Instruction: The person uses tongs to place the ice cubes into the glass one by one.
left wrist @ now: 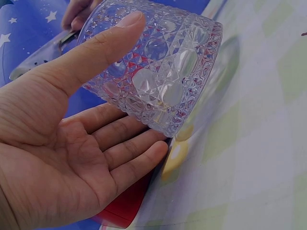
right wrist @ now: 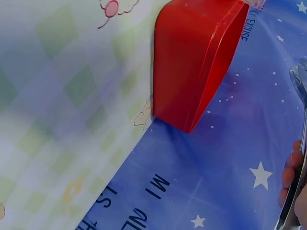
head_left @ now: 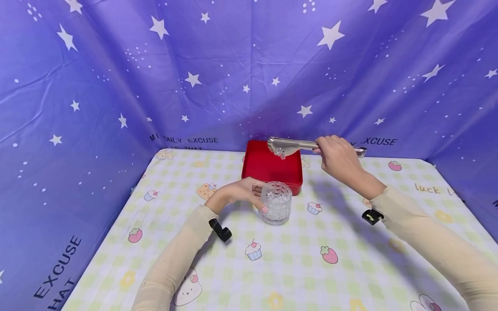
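In the head view a clear cut-glass tumbler (head_left: 278,207) stands upright on the table, in front of the red box. My left hand (head_left: 242,190) holds its left side; in the left wrist view the thumb lies along the patterned wall and the fingers (left wrist: 122,148) reach round the other side. My right hand (head_left: 337,156) grips metal tongs (head_left: 299,144) by the handle, raised and level, tips pointing left. A small clear lump (head_left: 282,153) shows at the tong tips, above the red box (head_left: 254,162).
A checked tablecloth (head_left: 295,263) with printed cupcakes and strawberries covers the table. Blue star-patterned cloth (head_left: 218,95) rises behind and at both sides. The box's red wall (right wrist: 189,62) stands close to the back edge in the right wrist view.
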`<state>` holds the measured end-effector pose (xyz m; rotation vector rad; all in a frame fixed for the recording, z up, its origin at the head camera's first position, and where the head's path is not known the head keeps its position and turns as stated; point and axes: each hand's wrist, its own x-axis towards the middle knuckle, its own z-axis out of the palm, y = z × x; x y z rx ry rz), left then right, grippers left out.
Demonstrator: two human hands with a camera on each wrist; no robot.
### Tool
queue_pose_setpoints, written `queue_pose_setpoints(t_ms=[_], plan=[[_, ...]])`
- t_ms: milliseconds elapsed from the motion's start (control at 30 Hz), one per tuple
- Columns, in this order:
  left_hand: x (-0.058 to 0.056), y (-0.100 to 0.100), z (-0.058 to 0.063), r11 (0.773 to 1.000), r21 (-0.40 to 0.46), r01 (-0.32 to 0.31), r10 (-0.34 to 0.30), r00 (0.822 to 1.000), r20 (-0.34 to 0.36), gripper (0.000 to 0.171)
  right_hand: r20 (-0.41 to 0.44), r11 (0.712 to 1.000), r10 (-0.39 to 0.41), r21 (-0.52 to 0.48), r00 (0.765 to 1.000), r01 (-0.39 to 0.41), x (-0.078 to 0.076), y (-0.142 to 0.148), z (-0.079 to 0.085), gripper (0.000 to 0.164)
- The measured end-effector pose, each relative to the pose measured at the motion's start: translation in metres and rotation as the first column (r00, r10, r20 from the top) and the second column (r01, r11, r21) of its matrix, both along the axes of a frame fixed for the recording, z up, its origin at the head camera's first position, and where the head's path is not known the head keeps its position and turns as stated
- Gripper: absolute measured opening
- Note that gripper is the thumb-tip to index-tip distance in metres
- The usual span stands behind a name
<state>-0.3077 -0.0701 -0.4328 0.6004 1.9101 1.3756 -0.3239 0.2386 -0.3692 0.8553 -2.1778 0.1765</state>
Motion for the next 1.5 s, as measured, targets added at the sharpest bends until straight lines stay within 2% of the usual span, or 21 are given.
queue_pose_setpoints(t_ms=[100, 300, 533, 767, 933, 1333, 1500], plan=[[0.000, 0.000, 0.000, 1.000, 0.011, -0.002, 0.002, 1.000, 0.001, 0.069, -0.005, 0.999, 0.039, 0.011, 0.999, -0.039, 0.005, 0.001, 0.001, 0.022], [0.000, -0.001, -0.001, 1.000, 0.028, 0.005, -0.005, 1.000, 0.004, 0.067, -0.008, 0.989, 0.146, 0.019, 0.989, -0.146, 0.012, 0.003, 0.001, 0.047], [-0.002, 0.000, -0.003, 1.000, 0.028, 0.012, -0.012, 1.000, -0.001, 0.068, -0.019, 0.970, 0.238, 0.063, 0.971, -0.236, 0.015, 0.004, -0.002, 0.047], [-0.001, 0.000, -0.002, 1.000, -0.004, 0.002, -0.002, 1.000, -0.018, 0.074, -0.008, 0.961, 0.256, 0.110, 0.967, -0.253, 0.017, 0.001, -0.013, 0.046], [-0.001, -0.001, -0.002, 1.000, -0.009, -0.009, 0.009, 1.000, -0.013, 0.072, 0.018, 0.954, 0.264, 0.139, 0.964, -0.264, 0.016, 0.001, -0.023, 0.050], [-0.001, 0.000, -0.001, 0.998, -0.037, -0.041, 0.040, 0.999, -0.015, 0.047, 0.047, 0.943, 0.283, 0.167, 0.958, -0.287, 0.015, 0.002, -0.035, 0.050], [0.000, -0.001, -0.001, 0.999, -0.035, -0.037, 0.037, 0.999, -0.008, 0.046, 0.067, 0.944, 0.273, 0.173, 0.960, -0.281, 0.017, 0.002, -0.038, 0.052]])
